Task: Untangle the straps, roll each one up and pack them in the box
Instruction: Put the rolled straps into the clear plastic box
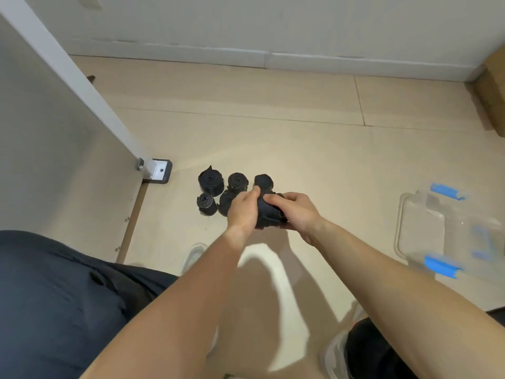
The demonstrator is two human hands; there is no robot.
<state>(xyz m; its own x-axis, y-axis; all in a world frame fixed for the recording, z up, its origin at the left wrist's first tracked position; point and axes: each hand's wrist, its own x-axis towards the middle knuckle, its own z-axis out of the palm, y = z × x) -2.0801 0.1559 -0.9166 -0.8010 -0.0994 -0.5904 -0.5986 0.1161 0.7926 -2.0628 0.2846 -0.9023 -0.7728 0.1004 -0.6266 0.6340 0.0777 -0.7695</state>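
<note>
Strap bundle (269, 214), fingers of left hand (243, 210) and right hand (299, 213) curled round it, rolled straps (237, 181) just behind, clear box (399, 222) right.

bare forearms (191, 296); dark navy garment (54, 310) over left leg; black cloth (377, 351) at right knee; grey mesh sneakers (334, 354).

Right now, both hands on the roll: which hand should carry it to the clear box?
Right, probably. The right hand grips the strap roll and the clear box sits on that side; the left hand, also gripping it, would have to reach across.
</note>
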